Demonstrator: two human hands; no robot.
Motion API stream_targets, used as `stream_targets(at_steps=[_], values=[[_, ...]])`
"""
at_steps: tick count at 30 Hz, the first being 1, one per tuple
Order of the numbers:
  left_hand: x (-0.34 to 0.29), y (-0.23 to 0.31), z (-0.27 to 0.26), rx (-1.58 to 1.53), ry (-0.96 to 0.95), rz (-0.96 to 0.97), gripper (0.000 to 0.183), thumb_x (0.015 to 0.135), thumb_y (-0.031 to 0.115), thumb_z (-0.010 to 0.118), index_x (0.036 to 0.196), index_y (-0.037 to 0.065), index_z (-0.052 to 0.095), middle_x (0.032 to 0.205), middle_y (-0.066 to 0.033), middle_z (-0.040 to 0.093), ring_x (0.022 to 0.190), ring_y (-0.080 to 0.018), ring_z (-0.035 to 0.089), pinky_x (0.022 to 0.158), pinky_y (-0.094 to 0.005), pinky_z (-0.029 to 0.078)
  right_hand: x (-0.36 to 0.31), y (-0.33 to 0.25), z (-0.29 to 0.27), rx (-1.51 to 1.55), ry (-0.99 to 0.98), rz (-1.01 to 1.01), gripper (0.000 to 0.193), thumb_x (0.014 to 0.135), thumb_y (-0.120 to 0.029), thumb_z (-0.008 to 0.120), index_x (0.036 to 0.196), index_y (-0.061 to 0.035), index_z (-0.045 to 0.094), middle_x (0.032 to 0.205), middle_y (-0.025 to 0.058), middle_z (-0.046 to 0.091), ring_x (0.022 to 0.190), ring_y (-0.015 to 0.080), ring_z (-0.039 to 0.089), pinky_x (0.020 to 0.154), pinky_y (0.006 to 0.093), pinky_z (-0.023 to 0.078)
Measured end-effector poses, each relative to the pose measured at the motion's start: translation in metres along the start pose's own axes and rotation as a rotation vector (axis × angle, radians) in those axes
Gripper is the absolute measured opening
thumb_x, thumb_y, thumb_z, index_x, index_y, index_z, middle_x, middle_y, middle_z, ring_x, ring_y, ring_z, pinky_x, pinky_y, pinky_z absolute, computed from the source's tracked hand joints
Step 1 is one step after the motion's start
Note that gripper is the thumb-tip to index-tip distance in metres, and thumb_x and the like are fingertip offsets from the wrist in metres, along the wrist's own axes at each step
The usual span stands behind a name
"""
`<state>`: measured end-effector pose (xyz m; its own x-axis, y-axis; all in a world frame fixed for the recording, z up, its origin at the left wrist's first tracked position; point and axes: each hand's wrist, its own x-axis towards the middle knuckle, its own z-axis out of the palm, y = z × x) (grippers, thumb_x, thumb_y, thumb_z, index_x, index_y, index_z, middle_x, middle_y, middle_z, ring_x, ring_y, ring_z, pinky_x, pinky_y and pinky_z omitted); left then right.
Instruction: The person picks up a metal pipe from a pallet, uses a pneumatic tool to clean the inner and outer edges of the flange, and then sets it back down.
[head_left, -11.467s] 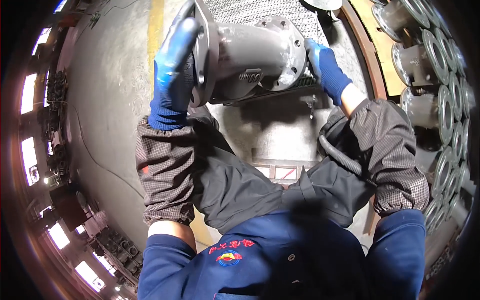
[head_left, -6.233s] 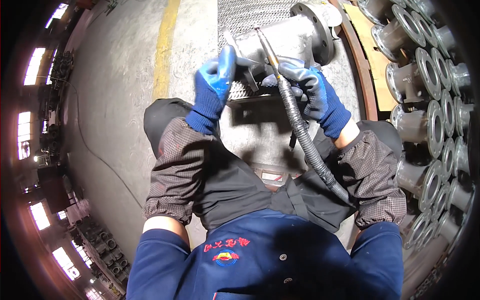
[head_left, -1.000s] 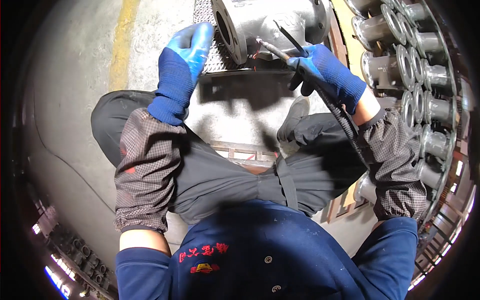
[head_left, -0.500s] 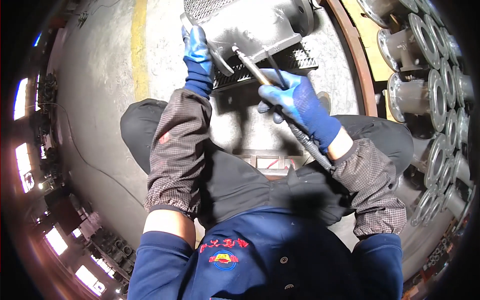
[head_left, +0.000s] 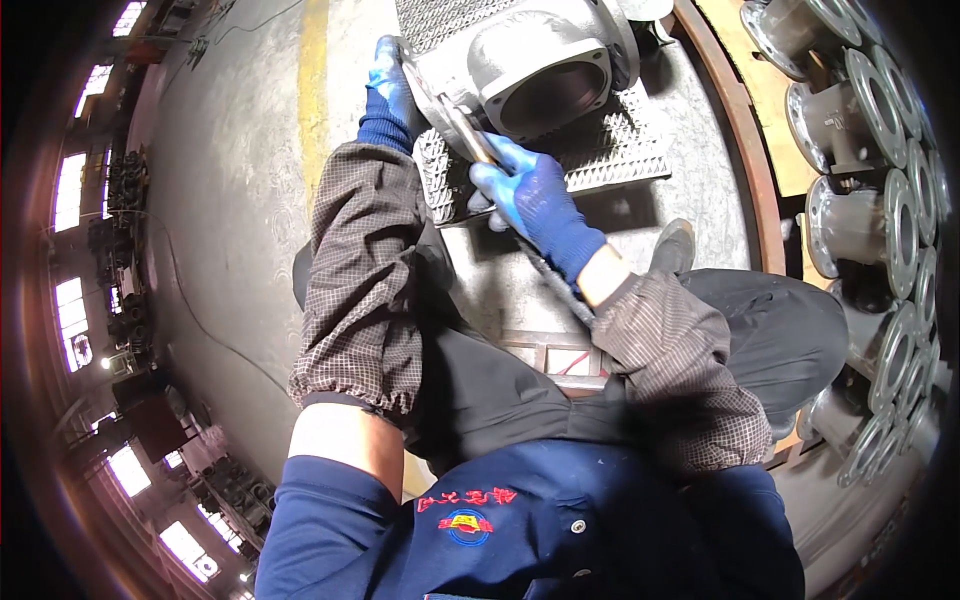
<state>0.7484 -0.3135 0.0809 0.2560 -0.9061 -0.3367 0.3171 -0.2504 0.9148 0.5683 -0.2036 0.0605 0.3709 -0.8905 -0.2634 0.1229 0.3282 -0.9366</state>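
A grey metal pipe casting [head_left: 478, 60] with round flanges lies on a metal mesh stand in front of me. Its side branch, ringed with bolt holes, opens toward me. My left hand [head_left: 390, 85], in a blue glove, is closed around the rim of the left flange [head_left: 425, 92]. In my blue-gloved right hand [head_left: 532, 190] is a slim pen-shaped grinder [head_left: 472, 137], with a dark hose running back along the forearm. The grinder's tip is at the inner side of the left flange; whether it touches cannot be made out.
The mesh stand [head_left: 622, 150] sits on the concrete floor between my legs. To the right, a brown metal rail [head_left: 735, 130] borders several stacked flanged pipes [head_left: 850, 225]. A low metal frame [head_left: 550, 352] lies near my lap. At the left, a thin cable [head_left: 195, 320] crosses the floor.
The casting has turned, bringing its branch opening round to face me. My right hand has shifted left and down, and the grinder's tip has moved from the body to the left flange.
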Motion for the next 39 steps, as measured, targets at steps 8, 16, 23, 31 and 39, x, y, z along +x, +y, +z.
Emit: stream_targets(at_steps=[8,16,23,31,39], values=[[0.007,0.002,-0.009,-0.035,0.062,0.014,0.051,0.089,0.05,0.039,0.111,0.006,0.053,0.107,-0.0166,0.058,0.093,-0.0304,0.058,0.078,-0.0434,0.048,-0.01,-0.022,-0.002,-0.214,0.002,0.085,0.038,0.083,-0.016,0.057,0.12,-0.0088,0.057,0.069,0.0119,0.064,0.055,0.0138,0.06,0.055,0.029,0.05],[0.011,0.008,-0.007,0.094,0.069,0.067,0.055,0.088,0.053,0.038,0.112,0.006,0.053,0.1,-0.0175,0.061,0.086,-0.029,0.059,0.074,-0.0423,0.05,0.005,-0.006,-0.008,-0.152,-0.023,-0.011,0.039,0.082,-0.016,0.058,0.121,-0.0101,0.056,0.066,0.0108,0.062,0.051,0.0125,0.059,0.05,0.0273,0.049],[0.012,0.008,-0.009,0.187,0.092,0.032,0.06,0.088,0.056,0.037,0.12,0.006,0.049,0.104,-0.0181,0.059,0.088,-0.0311,0.06,0.069,-0.0443,0.051,-0.018,0.006,-0.018,-0.01,0.044,0.097,0.04,0.081,-0.013,0.057,0.12,-0.0079,0.057,0.068,0.0055,0.062,0.055,0.0102,0.059,0.049,0.0241,0.049],[0.009,0.007,-0.004,0.076,0.05,0.033,0.055,0.088,0.055,0.038,0.109,0.007,0.055,0.092,-0.0142,0.061,0.081,-0.0283,0.059,0.068,-0.0411,0.05,-0.016,-0.021,-0.014,0.078,-0.067,0.097,0.038,0.082,-0.01,0.056,0.119,-0.0031,0.056,0.07,0.0092,0.063,0.055,0.0095,0.06,0.044,0.0239,0.048],[0.008,0.006,-0.014,0.399,0.049,0.278,0.049,0.089,0.051,0.038,0.104,0.008,0.056,0.087,-0.0139,0.063,0.071,-0.0262,0.06,0.058,-0.0418,0.05,-0.032,-0.026,-0.005,-0.058,0.0,0.054,0.043,0.079,-0.019,0.058,0.12,-0.0052,0.056,0.077,0.0142,0.067,0.061,0.0147,0.064,0.062,0.027,0.052]])
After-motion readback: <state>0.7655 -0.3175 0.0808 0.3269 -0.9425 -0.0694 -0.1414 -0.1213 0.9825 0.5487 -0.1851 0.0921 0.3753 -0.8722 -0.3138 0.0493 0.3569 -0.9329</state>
